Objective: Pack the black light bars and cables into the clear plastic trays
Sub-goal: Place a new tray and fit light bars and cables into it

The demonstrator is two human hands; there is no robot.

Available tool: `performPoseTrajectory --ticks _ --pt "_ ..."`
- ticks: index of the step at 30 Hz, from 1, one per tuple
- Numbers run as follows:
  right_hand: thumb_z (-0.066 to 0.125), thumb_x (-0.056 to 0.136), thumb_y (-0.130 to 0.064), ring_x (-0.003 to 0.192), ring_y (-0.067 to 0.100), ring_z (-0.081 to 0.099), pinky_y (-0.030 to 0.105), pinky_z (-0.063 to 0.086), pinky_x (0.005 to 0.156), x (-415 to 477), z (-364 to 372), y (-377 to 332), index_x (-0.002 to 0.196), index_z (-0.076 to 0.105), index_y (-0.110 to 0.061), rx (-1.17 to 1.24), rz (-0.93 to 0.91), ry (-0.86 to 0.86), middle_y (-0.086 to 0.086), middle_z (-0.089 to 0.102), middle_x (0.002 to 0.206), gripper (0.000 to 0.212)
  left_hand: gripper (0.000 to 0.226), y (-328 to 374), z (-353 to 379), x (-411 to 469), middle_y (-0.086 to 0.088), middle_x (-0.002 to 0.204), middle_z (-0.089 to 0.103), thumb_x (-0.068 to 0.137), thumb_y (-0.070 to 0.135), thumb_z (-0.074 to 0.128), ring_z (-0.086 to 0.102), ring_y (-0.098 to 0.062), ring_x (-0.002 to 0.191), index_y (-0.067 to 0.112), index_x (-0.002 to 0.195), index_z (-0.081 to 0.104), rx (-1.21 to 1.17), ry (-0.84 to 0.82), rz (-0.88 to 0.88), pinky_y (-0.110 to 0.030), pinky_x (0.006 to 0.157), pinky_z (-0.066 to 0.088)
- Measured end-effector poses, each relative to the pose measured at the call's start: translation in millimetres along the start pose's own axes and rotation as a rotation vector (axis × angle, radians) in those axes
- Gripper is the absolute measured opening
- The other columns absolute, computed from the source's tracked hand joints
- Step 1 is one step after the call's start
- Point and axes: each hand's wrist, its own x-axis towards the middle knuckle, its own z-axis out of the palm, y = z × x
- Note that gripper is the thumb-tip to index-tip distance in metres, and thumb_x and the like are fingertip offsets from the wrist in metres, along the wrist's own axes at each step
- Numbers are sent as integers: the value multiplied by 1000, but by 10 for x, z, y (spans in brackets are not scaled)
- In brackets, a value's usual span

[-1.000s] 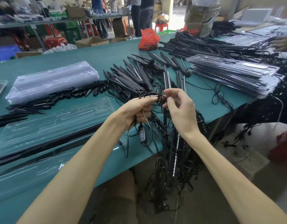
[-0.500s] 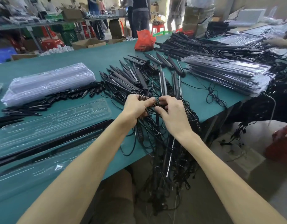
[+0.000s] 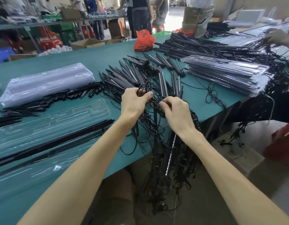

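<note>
As left hand (image 3: 134,103) and right hand (image 3: 177,112) pinch cables (image 3: 144,87), fingers (image 3: 147,95) curled, one red bag (image 3: 143,41) behind

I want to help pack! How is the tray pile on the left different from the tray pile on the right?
The left tray pile looks pale and empty; the right tray pile has black bars inside. Short black pieces lie beside the left tray pile; tangled cables trail from the right tray pile's end. Both are stacks of clear plastic trays on the green table.
</note>
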Motion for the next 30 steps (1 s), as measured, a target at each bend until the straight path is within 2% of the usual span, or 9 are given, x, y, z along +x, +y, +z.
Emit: performPoseTrajectory --ticks 6,9,12,15,18,20,22,27,30 --pt "55 102 -29 78 10 59 24 41 72 39 -71 -16 101 73 -16 68 52 -24 -6 66 83 23 41 86 -13 100 2 61 58 86 37 78 47 -18 56 -2 80 68 49 -18 9 -48 69 57" --pt "56 101 -27 75 1 58 15 39 65 46 -126 -8 101 75 -16 80 92 -28 -8 67 81 22 36 239 -21 182 1 61 63 86 34 78 50 -14 54 4 70 67 83 -9 71 -42 65 56" --pt "58 100 -28 86 12 63 23 42 76 31 -167 28 105 76 -15 89 118 -29 -3 72 92 23 40 364 -11 186 3 58 57 90 32 74 50 -14 52 13 60 55 174 -59 129 -34 61 51" --pt "59 100 -29 94 17 64 26 48 79 11 -142 52 105 74 -16 85 121 -56 -2 72 94 21 31 472 -120 235 -1 68 61 101 24 58 51 -14 53 11 72 57 72 -41 99 -36 60 52" --pt "59 100 -33 104 23 59 37 50 92 -4 -61 64 108 72 -18 58 113 -74 2 70 99 22 21 594 -466 448 -2 73 53 102 21 55 48 -12 55 9 85 57 -105 65 -24 -23 52 47" --pt "59 100 -37 105 23 59 39 49 95 -3 -16 37 113 70 -19 48 118 -59 6 70 105 26 18 600 -738 568 -3 77 53 103 25 55 50 -11 56 8 98 56 -145 164 -88 -20 45 43" --pt "60 100 -36 109 23 59 39 49 97 1 19 16 120 68 -16 36 108 -44 6 70 110 30 20 518 -955 609 -5 79 51 102 27 54 48 -12 57 7 106 52 -189 233 -152 -26 49 42" --pt "61 99 -27 114 24 52 32 44 95 10 76 26 122 64 -12 -6 104 -10 7 63 115 28 28 122 -1303 474 -11 90 63 100 27 56 50 -10 44 3 113 61 -235 125 -261 -26 51 42" --pt "59 99 -20 118 22 43 34 40 103 -46 84 -27 127 60 -11 23 88 79 9 55 121 30 22 -49 -1469 348 -3 81 65 101 25 59 49 -6 39 12 85 67 -290 94 -317 -18 42 42"
